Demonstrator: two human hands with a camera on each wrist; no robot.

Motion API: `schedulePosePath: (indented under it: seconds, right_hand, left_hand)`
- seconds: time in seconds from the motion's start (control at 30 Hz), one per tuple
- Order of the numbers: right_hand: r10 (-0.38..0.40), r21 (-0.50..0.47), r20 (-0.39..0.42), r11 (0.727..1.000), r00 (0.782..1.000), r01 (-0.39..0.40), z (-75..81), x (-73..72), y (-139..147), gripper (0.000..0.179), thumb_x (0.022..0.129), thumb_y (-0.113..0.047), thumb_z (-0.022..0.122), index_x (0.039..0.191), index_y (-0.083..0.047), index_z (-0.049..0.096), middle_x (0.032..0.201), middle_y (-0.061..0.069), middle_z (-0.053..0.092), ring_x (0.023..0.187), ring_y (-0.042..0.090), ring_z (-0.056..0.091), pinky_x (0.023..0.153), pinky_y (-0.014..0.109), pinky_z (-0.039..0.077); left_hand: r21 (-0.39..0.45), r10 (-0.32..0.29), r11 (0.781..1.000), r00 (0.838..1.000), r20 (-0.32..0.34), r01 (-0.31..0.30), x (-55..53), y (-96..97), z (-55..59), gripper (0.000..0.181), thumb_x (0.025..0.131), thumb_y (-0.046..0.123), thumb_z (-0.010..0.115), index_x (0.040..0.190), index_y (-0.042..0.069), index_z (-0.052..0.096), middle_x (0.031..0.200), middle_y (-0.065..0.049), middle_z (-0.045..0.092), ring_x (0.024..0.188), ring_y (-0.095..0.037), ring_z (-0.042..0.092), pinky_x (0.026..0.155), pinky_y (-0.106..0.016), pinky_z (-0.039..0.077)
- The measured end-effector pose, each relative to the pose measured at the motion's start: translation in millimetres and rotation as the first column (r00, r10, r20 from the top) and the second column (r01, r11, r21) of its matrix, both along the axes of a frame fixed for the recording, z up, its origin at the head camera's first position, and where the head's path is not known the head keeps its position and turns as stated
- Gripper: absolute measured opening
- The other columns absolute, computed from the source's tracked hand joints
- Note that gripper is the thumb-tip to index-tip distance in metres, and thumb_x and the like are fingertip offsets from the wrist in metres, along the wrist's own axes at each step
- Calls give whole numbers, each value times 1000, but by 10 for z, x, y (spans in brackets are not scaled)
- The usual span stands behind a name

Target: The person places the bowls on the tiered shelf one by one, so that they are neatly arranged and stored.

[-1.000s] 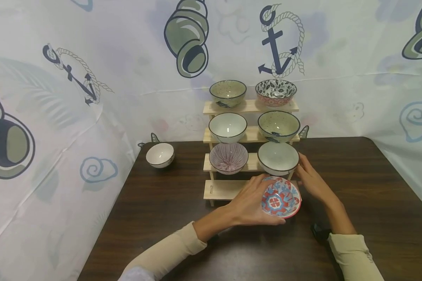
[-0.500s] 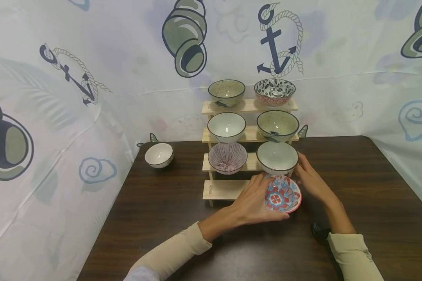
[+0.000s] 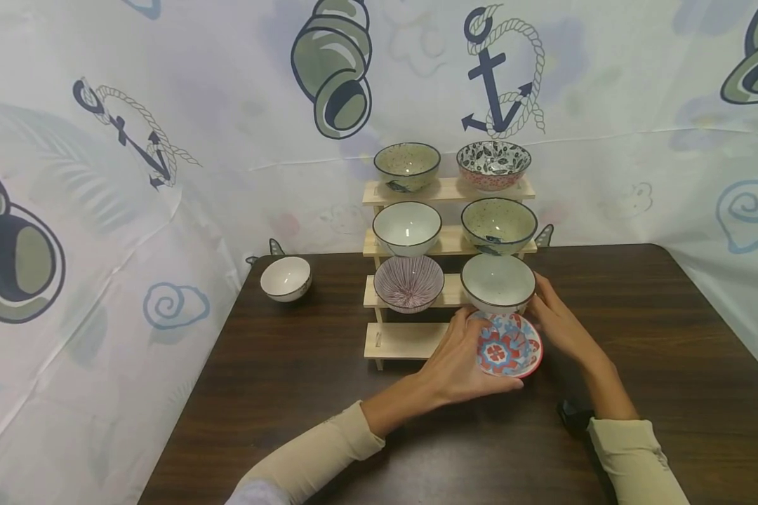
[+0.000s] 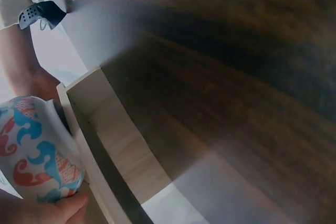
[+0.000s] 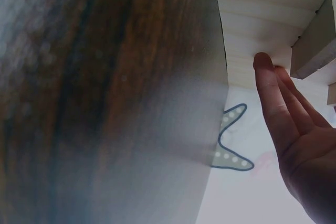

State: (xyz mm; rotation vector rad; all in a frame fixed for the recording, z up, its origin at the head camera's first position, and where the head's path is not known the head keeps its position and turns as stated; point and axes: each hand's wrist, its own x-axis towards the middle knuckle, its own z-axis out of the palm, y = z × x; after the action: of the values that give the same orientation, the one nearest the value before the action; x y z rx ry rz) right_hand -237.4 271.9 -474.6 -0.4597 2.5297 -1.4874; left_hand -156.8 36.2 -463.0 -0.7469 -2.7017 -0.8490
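Note:
My left hand (image 3: 457, 368) grips a small bowl (image 3: 509, 347) with a red and blue pattern inside and a red rim. It is at the right end of the lowest shelf of a tiered wooden rack (image 3: 404, 341); whether its base touches the shelf I cannot tell. In the left wrist view the bowl (image 4: 42, 153) shows blue and red swirls on white, with fingertips at its side. My right hand (image 3: 559, 319) is at the rack's right side. The right wrist view shows this hand's fingers (image 5: 275, 100) extended, touching the rack's pale wooden side (image 5: 260, 30).
Higher shelves carry several bowls: a purple-striped one (image 3: 408, 284), a white one (image 3: 497, 283), another white one (image 3: 407, 228), speckled green ones (image 3: 499, 224), and a floral one (image 3: 494, 165). A small white bowl (image 3: 286, 278) stands on the dark table (image 3: 278, 393) at left.
My left hand has moved the patterned bowl slightly back and to the right, closer to the lowest shelf's right end. The right hand stays at the rack's side.

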Motion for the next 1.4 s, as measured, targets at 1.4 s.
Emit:
schedulePosePath:
  seconds: [1.4]
  right_hand:
    - [-20, -11, -9, 1000, 1000, 20, -27, -5, -42, 68, 112, -48, 34, 167, -19, 7, 166, 29, 24, 139, 55, 47, 106, 68, 46]
  left_hand:
    - [-128, -132, 980, 980, 147, 152, 142, -752, 95, 125, 76, 75, 76, 167, 19, 11, 170, -7, 26, 157, -22, 30, 124, -45, 36]
